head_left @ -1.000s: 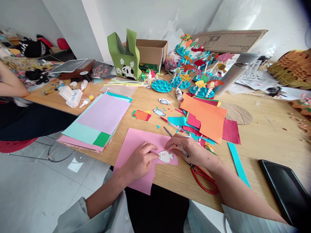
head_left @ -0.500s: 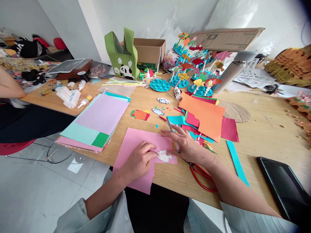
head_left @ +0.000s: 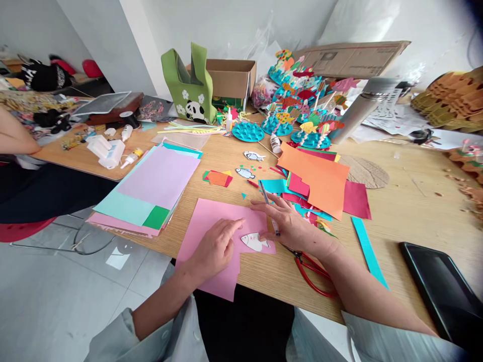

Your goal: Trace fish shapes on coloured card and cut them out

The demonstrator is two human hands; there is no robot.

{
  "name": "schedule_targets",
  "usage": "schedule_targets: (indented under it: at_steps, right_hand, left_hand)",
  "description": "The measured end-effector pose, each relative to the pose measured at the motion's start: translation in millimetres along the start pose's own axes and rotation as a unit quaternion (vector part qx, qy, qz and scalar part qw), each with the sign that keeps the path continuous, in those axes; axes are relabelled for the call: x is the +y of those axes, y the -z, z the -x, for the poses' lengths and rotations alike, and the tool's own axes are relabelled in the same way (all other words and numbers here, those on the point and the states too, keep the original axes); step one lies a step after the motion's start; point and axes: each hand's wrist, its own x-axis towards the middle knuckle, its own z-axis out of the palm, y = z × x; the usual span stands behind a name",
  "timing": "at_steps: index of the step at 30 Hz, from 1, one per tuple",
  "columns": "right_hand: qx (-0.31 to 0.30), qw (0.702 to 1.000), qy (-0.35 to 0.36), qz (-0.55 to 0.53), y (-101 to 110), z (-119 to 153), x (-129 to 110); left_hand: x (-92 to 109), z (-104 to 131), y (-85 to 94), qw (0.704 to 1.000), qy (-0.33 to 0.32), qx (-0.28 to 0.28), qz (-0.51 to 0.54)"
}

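Observation:
A white paper fish (head_left: pixel 254 242) lies near the right edge of a pink sheet (head_left: pixel 217 271), its head pointing left. My left hand (head_left: pixel 216 247) is over the sheet, left of the fish, with the index finger stretched out and nothing held. My right hand (head_left: pixel 289 223) holds a pen (head_left: pixel 265 193) between its fingers, and its thumb touches the fish near the tail. Red-handled scissors (head_left: pixel 315 275) lie under and beside my right wrist, their blades partly hidden.
Orange paper (head_left: pixel 320 176) and scraps lie beyond my right hand. Stacked coloured sheets (head_left: pixel 158 173) are at left, a dark tablet (head_left: pixel 439 289) at right. Two cut fish (head_left: pixel 245 173), blue discs (head_left: pixel 248 131) and a metal flask (head_left: pixel 358 110) stand or lie farther back.
My left fingertips have lifted off the fish's head and moved slightly up and left, uncovering it. My right hand has barely moved.

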Motion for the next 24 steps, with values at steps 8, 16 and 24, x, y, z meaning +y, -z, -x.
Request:
schedule_targets:
  at_steps: [8, 16, 24]
  right_hand:
    - [0.002, 1.0, 0.007, 0.009, -2.6, 0.6, 2.0]
    - [0.001, 1.0, 0.001, 0.003, -2.0, 0.6, 1.4]
    - [-0.001, 1.0, -0.002, 0.001, 0.2, -0.4, 0.1]
  left_hand:
    - [-2.3, 2.3, -0.3, 1.0, 0.01, -0.016, 0.007]
    - [0.3, 2.0, 3.3, 0.996, -0.034, -0.076, 0.006]
    - [0.8, 0.5, 4.2, 0.996, -0.034, -0.083, 0.004]
